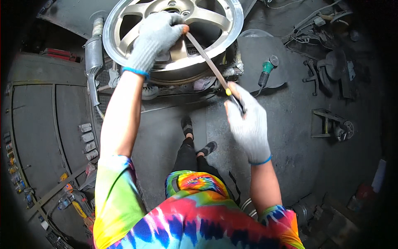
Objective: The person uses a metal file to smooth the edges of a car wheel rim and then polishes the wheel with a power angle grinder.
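Note:
A car wheel (225,46), pale gold spokes inside a silver rim, lies at the top of the view on a support. My right hand (249,120), in a white knit glove with a blue cuff, is closed around the black handle of a long flat file (208,62). A yellow band marks where handle meets blade. The blade slants up and left across the wheel's near rim. My left hand (159,35), gloved the same way, lies over a spoke near the hub, its thumb and fingers closed at the file's far end.
A green angle grinder (268,68) lies on a grey board right of the wheel. Left of the wheel hangs a silver muffler (94,52) with a bent pipe. Several cans (88,141) line the left side. A metal stand (325,124) and cables occupy the right.

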